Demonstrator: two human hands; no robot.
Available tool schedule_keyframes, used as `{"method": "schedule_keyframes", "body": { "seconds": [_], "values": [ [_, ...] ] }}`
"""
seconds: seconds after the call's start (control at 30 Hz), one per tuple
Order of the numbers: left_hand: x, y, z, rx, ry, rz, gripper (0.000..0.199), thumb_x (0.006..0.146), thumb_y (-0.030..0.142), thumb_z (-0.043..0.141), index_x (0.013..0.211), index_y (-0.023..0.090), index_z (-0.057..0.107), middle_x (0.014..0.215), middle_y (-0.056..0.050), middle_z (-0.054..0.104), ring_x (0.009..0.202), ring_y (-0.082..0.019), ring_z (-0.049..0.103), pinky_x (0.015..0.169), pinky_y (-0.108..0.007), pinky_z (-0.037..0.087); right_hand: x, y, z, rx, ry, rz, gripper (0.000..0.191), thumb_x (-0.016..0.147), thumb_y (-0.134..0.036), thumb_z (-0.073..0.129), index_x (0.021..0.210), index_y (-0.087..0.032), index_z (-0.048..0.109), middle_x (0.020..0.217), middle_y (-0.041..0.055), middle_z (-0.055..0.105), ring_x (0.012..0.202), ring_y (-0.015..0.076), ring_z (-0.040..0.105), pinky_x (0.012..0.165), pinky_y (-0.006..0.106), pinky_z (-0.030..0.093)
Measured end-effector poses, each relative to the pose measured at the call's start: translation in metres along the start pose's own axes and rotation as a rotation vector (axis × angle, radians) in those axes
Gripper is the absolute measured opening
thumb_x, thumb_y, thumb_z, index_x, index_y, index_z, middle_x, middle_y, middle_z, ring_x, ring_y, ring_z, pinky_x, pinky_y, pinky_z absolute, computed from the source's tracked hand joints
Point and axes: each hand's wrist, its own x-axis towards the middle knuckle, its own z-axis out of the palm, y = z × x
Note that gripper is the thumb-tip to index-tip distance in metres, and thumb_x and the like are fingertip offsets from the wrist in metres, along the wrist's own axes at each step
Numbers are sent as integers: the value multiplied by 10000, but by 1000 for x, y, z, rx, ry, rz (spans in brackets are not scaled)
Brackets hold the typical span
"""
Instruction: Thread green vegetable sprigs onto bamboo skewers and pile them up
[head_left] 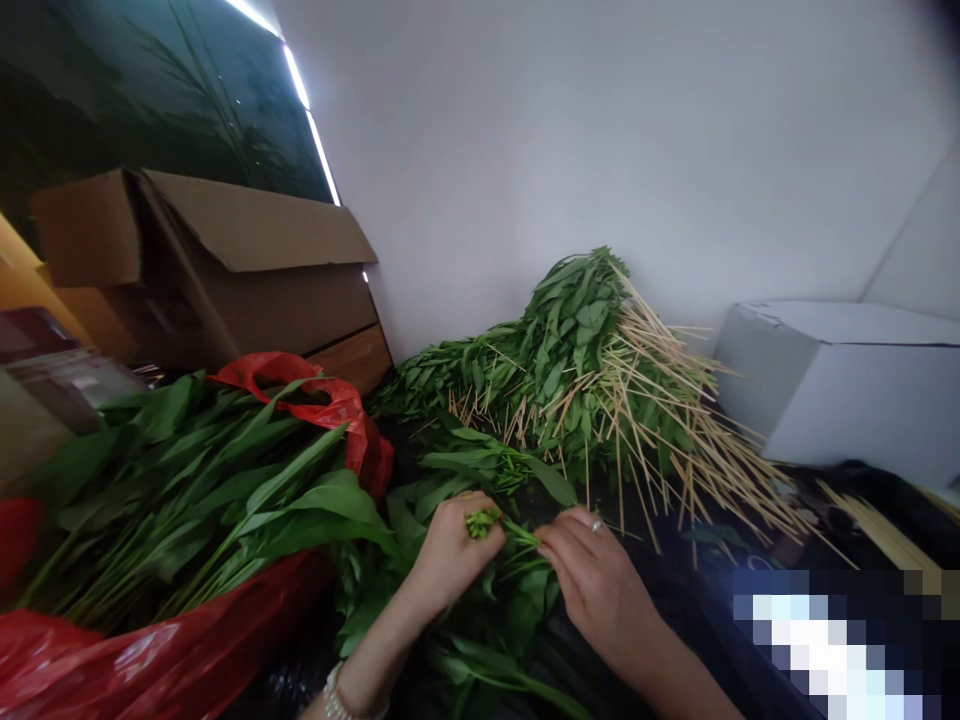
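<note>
My left hand is closed round a small bunch of green stems, whose ends poke out above the thumb. My right hand, with a ring on one finger, pinches some leafy green stems just to the right of the left fist. Beneath and around both hands lie loose leafy greens on a black surface. Behind them rises a pile of leafy greens on thin wooden skewers, the bare skewer ends pointing right and toward me.
To the left, a red plastic bag lies open, full of long-leaved greens. An open cardboard box stands behind it. At right are a white box and more skewers. A pale wall closes off the back.
</note>
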Motion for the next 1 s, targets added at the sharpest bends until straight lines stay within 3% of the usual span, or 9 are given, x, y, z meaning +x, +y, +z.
{"method": "schedule_keyframes", "body": {
  "seconds": [0.17, 0.27, 0.4, 0.5, 0.67, 0.83, 1.0],
  "values": [
    [15, -18, -36, -169, 165, -185, 210, 753, 273, 425, 596, 188, 534, 506, 28, 451, 488, -131, 454, 468, -244, 360, -1, 8, -6, -46, 14, 11, 206, 945, -63, 423, 928, -158, 605, 819, 52, 590, 863, 210, 532, 797, 378, 433],
    [17, -16, -53, -246, 279, -222, 213, 798, 342, 505, 706, 169, 590, 565, 29, 506, 519, -125, 484, 491, -233, 372, -2, 9, -5, -63, 5, -15, 199, 938, -56, 440, 977, -156, 607, 856, 54, 597, 901, 218, 531, 817, 386, 434],
    [8, 7, -44, -256, 131, -110, 200, 761, 337, 687, 864, 166, 681, 790, -27, 679, 725, -180, 616, 675, -279, 473, -4, 9, 1, -52, -39, -50, 215, 929, -49, 458, 1060, -151, 597, 917, 58, 606, 959, 228, 522, 842, 391, 434],
    [2, 19, -28, -70, -17, 50, 174, 787, 270, 706, 946, 203, 724, 881, -35, 697, 847, -198, 624, 792, -310, 461, -6, 10, 3, -47, -32, -55, 200, 927, -51, 468, 1044, -147, 598, 909, 59, 602, 956, 231, 516, 834, 393, 430],
    [-1, 14, -7, 246, -181, 276, 169, 788, 268, 736, 953, 232, 729, 867, -24, 650, 842, -187, 574, 778, -299, 429, -4, 7, 0, -30, -28, -41, 175, 943, -77, 462, 1017, -156, 599, 880, 47, 592, 934, 217, 510, 827, 376, 410],
    [-1, 9, -1, 330, -217, 344, 111, 855, 189, 633, 956, 204, 676, 938, -32, 654, 866, -181, 574, 821, -303, 422, 0, 2, -1, -71, -42, -6, 158, 956, -110, 447, 970, -155, 597, 851, 45, 585, 894, 216, 503, 806, 369, 380],
    [0, 16, 0, 476, -339, 380, 184, 813, 133, 633, 988, 192, 627, 898, -22, 664, 830, -195, 554, 804, -309, 431, -2, 6, 3, -237, -134, -24, 178, 905, -57, 459, 874, -155, 603, 801, 46, 566, 812, 219, 482, 730, 361, 342]
  ]
}}
